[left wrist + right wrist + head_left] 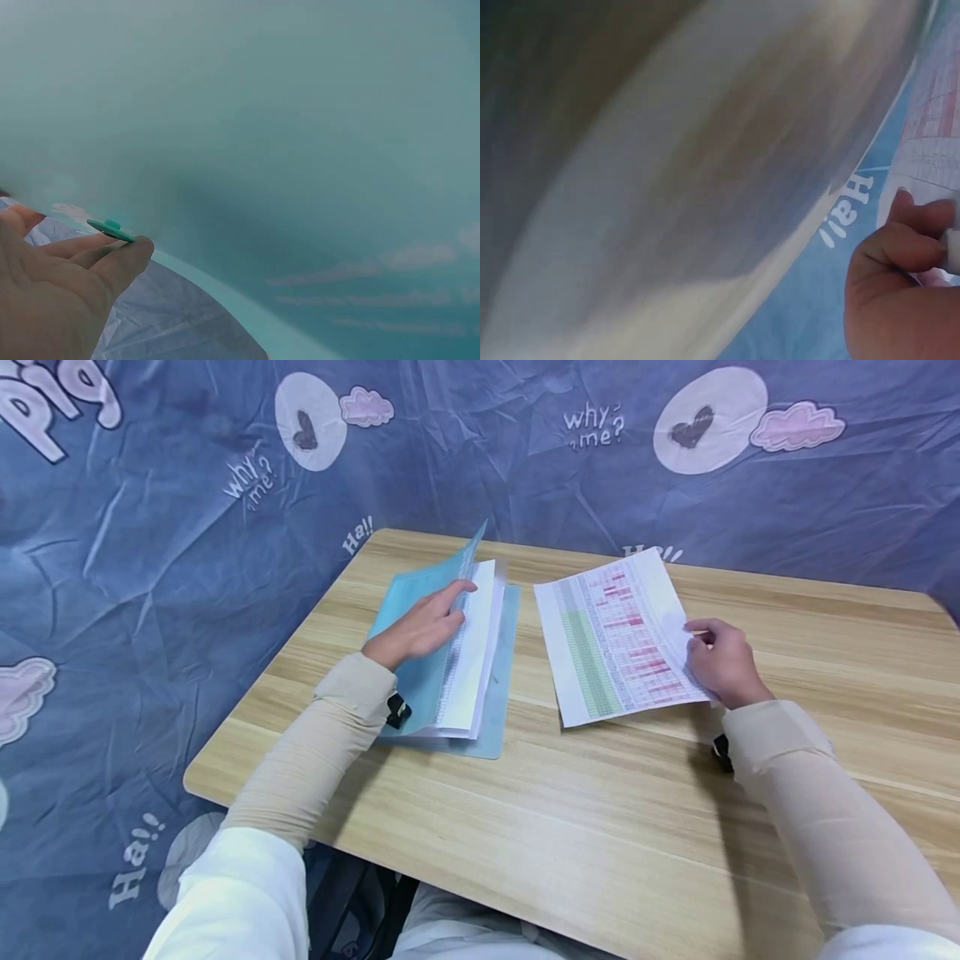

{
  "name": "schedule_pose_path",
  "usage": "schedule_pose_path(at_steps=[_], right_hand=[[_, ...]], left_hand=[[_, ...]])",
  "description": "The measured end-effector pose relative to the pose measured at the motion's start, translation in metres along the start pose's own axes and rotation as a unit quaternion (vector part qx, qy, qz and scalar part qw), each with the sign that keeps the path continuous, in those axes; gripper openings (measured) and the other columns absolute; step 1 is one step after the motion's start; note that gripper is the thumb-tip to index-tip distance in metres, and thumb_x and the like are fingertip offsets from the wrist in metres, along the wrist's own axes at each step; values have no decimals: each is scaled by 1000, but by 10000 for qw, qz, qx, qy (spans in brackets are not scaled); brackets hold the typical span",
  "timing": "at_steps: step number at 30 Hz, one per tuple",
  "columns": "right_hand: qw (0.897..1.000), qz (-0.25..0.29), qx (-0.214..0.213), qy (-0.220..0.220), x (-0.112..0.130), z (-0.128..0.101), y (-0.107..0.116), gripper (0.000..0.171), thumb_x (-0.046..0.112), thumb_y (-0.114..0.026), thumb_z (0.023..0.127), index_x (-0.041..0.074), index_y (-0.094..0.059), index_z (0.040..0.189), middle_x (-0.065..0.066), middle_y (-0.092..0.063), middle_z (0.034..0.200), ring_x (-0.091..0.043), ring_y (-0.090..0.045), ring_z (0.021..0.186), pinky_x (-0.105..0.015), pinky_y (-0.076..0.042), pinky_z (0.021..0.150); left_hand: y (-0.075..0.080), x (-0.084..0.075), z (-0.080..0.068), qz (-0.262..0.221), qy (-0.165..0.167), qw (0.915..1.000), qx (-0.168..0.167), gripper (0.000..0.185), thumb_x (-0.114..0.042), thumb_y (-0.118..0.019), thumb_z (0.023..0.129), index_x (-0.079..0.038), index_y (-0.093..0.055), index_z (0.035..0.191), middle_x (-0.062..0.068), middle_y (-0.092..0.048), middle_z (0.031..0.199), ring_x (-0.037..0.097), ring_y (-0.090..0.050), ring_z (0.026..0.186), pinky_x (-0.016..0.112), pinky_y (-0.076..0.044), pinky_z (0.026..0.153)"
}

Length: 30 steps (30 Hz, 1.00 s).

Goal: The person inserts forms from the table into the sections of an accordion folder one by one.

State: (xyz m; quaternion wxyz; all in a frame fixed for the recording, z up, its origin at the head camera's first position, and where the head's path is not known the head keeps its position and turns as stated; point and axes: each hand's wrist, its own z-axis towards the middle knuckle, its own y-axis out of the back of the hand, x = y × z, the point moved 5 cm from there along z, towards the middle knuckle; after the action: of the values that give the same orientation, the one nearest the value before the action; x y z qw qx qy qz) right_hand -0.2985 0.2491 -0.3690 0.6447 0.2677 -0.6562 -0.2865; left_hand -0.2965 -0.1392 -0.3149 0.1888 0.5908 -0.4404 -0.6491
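On the left of the table in the head view lies a teal folder (433, 580) with its cover partly raised. White sheets (468, 681) show inside it. My left hand (422, 625) rests across the cover, fingertips reaching its free edge with the fingers fairly straight. In the left wrist view a small green disc-shaped fastener (111, 229) sits by the fingertips. My right hand (723, 662) pinches the right edge of a printed sheet of paper (600, 639), tilted over the table. That sheet carries a table with green and red cells. Its far corner stands near the back edge.
A wooden table (525, 827) carries everything. Behind and to the left hangs a blue printed cloth (465, 452). At the lower left, a dark chair part (337, 893) shows below the table edge.
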Motion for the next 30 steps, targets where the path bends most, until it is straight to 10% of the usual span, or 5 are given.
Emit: schedule_pose_path(at_steps=[20,30], right_hand=[[9964,616,523,264,-8,-12,6,33,13,-46,96,1,-54,126,15,-55,82,2,-50,74,-15,-39,66],[9942,415,950,302,-15,-21,10,34,16,-48,97,2,-52,127,3,-58,87,-2,-52,69,-20,-43,62]], left_hand=[[1,-1,-1,-29,35,10000,-24,50,-20,-31,95,-19,-30,145,4,-28,153,21,-27,138,43,-27,108],[4,-3,-3,-126,23,9999,-61,51,-21,-31,94,-19,-29,145,4,-28,153,26,-32,133,44,-30,101]])
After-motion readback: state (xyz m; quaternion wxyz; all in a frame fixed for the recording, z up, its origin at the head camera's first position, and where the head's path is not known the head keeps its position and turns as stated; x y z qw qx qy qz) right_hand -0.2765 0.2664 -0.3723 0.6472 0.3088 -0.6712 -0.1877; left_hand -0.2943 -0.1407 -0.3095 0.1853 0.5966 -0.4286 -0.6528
